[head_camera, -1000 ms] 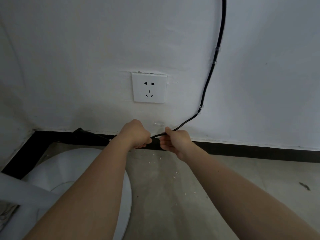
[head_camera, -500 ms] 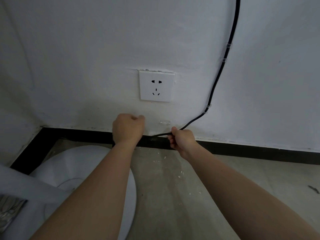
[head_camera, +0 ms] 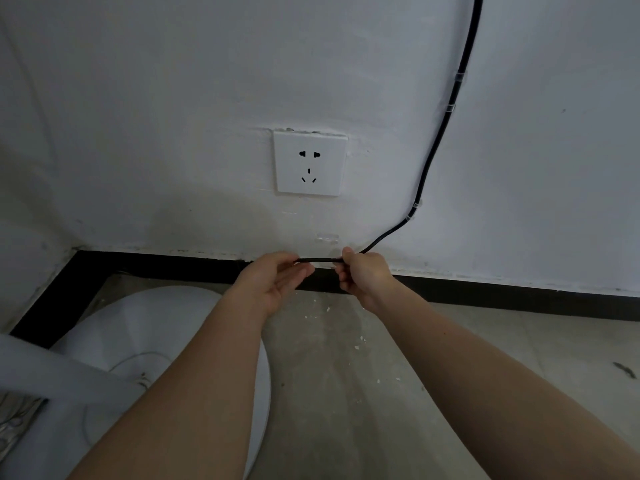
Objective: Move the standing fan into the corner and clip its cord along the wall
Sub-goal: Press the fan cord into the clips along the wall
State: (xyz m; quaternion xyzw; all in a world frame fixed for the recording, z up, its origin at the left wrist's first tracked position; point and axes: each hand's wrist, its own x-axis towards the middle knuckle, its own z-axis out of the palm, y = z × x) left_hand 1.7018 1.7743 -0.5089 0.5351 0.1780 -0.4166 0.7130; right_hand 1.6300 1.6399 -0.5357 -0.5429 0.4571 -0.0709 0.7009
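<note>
A black cord (head_camera: 437, 143) runs down the white wall, held by three clear clips (head_camera: 450, 107), and curves left near the skirting. Both hands hold a short, level stretch of it just above the black skirting (head_camera: 519, 299). My left hand (head_camera: 273, 280) pinches the cord's left part between thumb and fingers, palm turned up. My right hand (head_camera: 363, 273) is closed around the cord a little to the right. An unused clear clip (head_camera: 326, 238) sits on the wall just above the held stretch. The fan's white round base (head_camera: 145, 327) and pole (head_camera: 52, 368) stand in the corner at lower left.
A white wall socket (head_camera: 310, 162) with nothing plugged in is above my hands. The concrete floor (head_camera: 346, 393) carries white plaster flecks and a dark scrap (head_camera: 625, 370) at right. The side wall meets the back wall at far left.
My left hand let go near the skirting, turned palm up and took the cord beside my right hand. The cord between them now lies level and taut.
</note>
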